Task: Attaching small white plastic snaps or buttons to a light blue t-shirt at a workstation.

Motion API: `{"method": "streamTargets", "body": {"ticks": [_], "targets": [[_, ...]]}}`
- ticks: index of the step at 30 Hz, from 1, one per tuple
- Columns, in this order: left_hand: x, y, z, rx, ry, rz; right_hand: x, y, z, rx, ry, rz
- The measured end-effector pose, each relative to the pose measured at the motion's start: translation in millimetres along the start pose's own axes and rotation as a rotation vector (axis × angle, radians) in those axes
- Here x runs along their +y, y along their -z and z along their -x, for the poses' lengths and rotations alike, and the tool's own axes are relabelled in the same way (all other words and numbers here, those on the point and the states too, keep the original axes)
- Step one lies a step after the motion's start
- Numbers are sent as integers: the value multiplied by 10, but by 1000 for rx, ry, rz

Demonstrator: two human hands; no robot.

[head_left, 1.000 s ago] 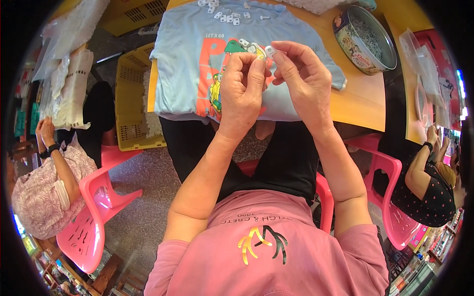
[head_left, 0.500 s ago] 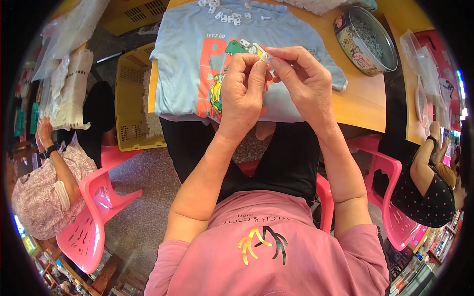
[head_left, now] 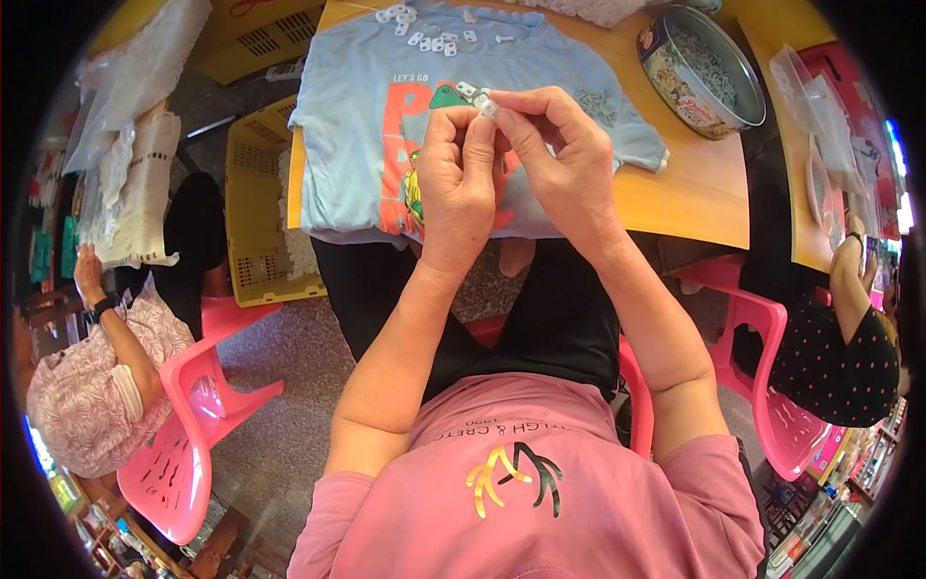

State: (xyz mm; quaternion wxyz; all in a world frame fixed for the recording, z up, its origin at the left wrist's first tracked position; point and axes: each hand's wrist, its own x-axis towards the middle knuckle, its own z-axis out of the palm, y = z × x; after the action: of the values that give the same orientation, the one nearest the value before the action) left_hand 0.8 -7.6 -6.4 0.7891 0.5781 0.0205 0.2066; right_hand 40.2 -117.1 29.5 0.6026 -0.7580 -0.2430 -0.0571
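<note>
Both hands meet above a light blue T-shirt (head_left: 338,125) with a cartoon print, spread over the table. My left hand (head_left: 461,179) is closed, its thumb and forefinger pinching a small white plastic piece (head_left: 489,109). My right hand (head_left: 562,159) grips the same piece from the other side with thumb and fingertips. More white plastic (head_left: 468,90) shows just beyond the fingertips; whether it joins the held piece I cannot tell. Several loose white plastic pieces (head_left: 437,43) with holes lie on the shirt's far part. A small heap of grey metal bits (head_left: 598,106) lies right of my right hand.
A round tin (head_left: 670,85) full of small grey metal parts stands on the wooden table (head_left: 699,198) at the right. A yellow crate (head_left: 258,193) is on the left. Co-workers sit at both sides on pink chairs (head_left: 183,434), one with a patterned top (head_left: 106,386).
Both hands, still pinching the white piece, have shifted slightly left and a little farther away in the picture. The whole table also appears shifted slightly left and up.
</note>
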Motion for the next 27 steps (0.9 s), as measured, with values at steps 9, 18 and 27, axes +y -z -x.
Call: {"method": "streamTargets", "body": {"ticks": [9,18,27], "targets": [[22,-21,30,-37,-30,25,-127,212,-55,-41,-304,-356],[66,2,11,-213,-67,217,-231,167,36,-259,-471,-725],[3,89,53,-280,-88,183,-229,201,144,-274,-474,-721]]}}
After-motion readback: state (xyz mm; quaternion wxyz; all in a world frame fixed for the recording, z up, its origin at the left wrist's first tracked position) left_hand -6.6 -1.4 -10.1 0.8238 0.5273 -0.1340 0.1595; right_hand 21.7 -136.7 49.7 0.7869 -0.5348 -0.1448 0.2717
